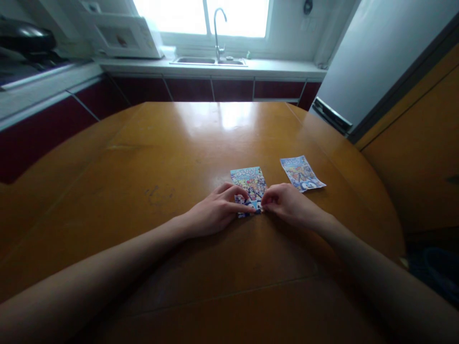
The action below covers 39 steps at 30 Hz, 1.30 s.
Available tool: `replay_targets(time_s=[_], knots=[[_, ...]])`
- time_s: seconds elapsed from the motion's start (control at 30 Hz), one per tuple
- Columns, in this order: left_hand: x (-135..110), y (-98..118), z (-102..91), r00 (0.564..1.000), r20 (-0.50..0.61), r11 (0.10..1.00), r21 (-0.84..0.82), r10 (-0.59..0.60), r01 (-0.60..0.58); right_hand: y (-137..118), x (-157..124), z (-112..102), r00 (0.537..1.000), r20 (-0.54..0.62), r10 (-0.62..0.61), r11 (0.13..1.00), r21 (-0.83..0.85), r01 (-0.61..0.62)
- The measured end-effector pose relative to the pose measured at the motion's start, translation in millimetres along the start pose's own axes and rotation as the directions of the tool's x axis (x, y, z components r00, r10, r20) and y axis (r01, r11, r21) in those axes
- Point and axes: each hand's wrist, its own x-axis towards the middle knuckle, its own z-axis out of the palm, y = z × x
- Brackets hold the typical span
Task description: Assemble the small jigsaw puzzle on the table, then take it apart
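Note:
A small, brightly printed picture card (249,182) lies flat on the table in front of me, its lower part partly covered by my fingers. My left hand (223,205) rests on its lower left side, thumb and forefinger stretched out and apart, touching the surface. At the lower right edge, my right hand (287,204) has its fingertips pinched together; whatever is between them is hidden. Between the two hands a light blue and dark blue patch (256,205) of the print shows. Right of the card lies a similar printed sheet (301,173), slightly curled at its corners.
The round-ended wooden table (143,157) fills the foreground. Behind it runs a counter with a sink (195,60), a tap (216,33) and a white microwave (124,36). A pan (27,36) stands at the far left, and a fridge (387,57) at the right.

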Motion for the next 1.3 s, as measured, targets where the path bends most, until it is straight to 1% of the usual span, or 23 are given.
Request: replay_targets(time_s=[0.13,0.53,0.7,0.8,0.9,1.07,1.17,1.3], knots=[[-0.4,-0.3,0.2,1.0,-0.007,1.0,-0.008,0.002,-0.002,1.2,0.4,1.2,1.0,0.021,0.005,1.0,-0.012,-0.005],[-0.2,0.2,-0.3,1.0,-0.009,1.0,-0.013,-0.002,0.002,-2.9,1.3,2.8,1.0,-0.006,0.01,0.998,-0.064,-0.011],[-0.3,-0.5,0.4,1.0,-0.009,1.0,-0.011,-0.002,0.002,-1.7,1.4,0.3,1.0,-0.005,0.019,0.998,-0.056,-0.019],[-0.9,-1.4,1.8,1.0,0.0,1.0,0.001,-0.007,0.007,3.0,2.3,-3.1,0.999,-0.043,0.026,0.999,-0.04,-0.028],[-1.5,-1.6,2.1,1.0,0.015,1.0,0.011,-0.012,0.012,5.8,2.7,-4.4,0.995,-0.077,0.064,0.998,-0.025,-0.066],[-1.3,-1.4,0.7,1.0,0.013,1.0,-0.002,-0.012,0.012,1.3,1.7,-0.3,0.995,-0.036,0.095,0.993,-0.061,-0.097],[-1.6,-2.1,0.6,1.0,0.007,1.0,-0.01,-0.008,0.008,-1.0,1.0,1.5,0.993,-0.04,0.115,0.989,-0.094,-0.118],[-1.7,-1.6,0.6,1.0,0.007,1.0,-0.012,0.0,0.0,1.3,1.4,2.9,0.993,-0.032,0.111,0.99,-0.086,-0.113]])
